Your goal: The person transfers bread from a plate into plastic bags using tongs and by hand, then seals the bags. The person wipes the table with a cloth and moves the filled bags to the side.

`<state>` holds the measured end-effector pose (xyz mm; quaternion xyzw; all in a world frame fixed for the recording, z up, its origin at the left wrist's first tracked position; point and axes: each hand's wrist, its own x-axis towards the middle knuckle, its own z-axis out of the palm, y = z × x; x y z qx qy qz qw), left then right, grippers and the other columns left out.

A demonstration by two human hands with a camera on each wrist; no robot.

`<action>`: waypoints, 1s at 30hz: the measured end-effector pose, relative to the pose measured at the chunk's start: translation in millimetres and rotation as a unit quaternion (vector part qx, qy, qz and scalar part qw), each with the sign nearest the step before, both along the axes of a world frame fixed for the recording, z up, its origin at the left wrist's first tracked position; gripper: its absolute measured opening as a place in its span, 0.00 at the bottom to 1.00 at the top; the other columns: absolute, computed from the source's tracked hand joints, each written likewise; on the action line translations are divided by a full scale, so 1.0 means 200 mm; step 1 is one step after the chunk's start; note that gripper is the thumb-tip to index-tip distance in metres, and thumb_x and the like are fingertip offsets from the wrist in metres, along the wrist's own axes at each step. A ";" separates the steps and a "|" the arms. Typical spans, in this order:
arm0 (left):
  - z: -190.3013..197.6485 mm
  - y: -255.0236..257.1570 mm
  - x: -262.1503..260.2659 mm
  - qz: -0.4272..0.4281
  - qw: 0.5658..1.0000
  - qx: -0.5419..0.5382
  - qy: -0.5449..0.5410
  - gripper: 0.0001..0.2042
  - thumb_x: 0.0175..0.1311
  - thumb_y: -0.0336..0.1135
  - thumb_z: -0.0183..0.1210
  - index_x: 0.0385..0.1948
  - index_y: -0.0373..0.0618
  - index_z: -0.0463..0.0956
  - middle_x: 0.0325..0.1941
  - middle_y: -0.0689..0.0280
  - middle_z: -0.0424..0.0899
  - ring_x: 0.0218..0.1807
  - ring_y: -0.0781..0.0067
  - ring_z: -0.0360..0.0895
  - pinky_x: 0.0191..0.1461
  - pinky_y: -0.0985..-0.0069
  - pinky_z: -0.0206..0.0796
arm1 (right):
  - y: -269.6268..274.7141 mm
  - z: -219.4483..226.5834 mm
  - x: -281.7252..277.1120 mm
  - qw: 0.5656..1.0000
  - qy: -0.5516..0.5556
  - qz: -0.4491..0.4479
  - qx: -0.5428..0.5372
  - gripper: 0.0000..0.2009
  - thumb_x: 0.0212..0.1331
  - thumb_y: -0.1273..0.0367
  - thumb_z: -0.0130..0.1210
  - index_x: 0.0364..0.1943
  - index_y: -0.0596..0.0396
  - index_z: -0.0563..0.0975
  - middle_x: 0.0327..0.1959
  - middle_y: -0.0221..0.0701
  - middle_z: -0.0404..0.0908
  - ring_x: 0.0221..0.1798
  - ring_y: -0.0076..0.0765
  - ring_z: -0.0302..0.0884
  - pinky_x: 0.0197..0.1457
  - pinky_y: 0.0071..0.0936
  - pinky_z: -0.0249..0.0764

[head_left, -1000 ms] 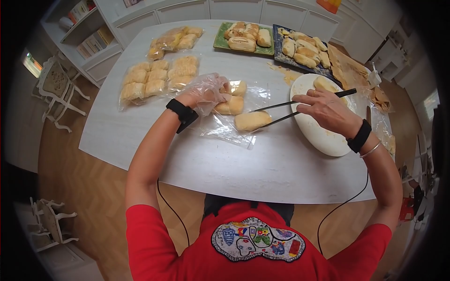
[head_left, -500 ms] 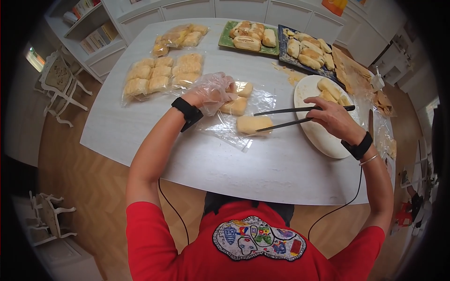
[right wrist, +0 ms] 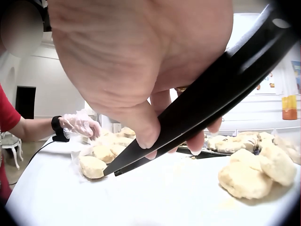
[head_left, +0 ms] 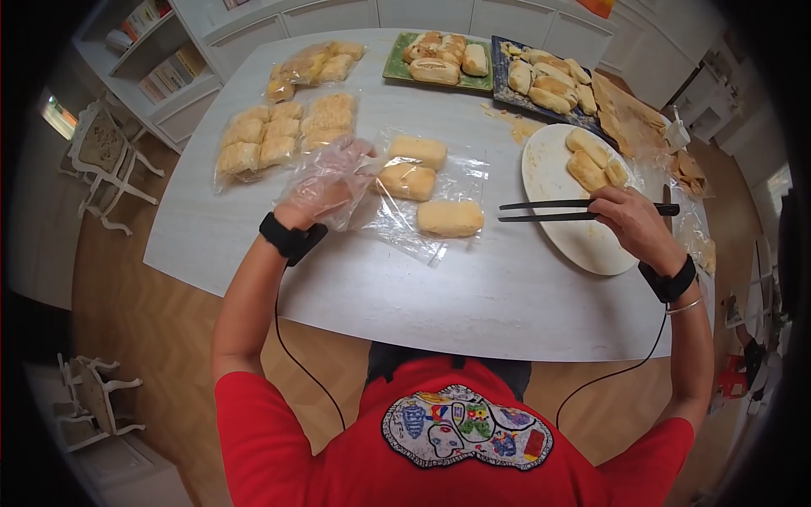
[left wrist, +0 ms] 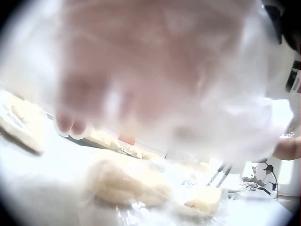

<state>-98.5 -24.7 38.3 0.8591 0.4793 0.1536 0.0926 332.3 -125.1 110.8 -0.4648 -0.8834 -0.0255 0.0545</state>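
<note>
The surface [head_left: 473,313] spreads below both grips. A white oval plate [head_left: 583,245] lies partly under the right grip [head_left: 634,221]. A clear bag [head_left: 397,224] lies beside the gloved left grip [head_left: 336,176]; whether that grip pinches it, I cannot tell. The right grip holds black tongs [head_left: 549,204], their tips apart. Three bread rolls [head_left: 449,218] lie at the bag, right of the left grip; smaller bread pieces [head_left: 587,169] sit on the plate, just beyond the right grip.
</note>
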 end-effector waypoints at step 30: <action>-0.04 0.05 0.10 -0.026 0.999 -0.041 0.024 0.13 0.59 0.40 0.61 0.41 0.45 0.77 0.46 0.57 0.78 0.48 0.57 0.75 0.52 0.66 0.69 | 0.13 -0.16 -0.34 0.993 0.071 0.089 -0.014 0.03 0.55 0.75 0.56 0.34 0.55 0.77 0.41 0.32 0.77 0.44 0.43 0.76 0.46 0.36 0.72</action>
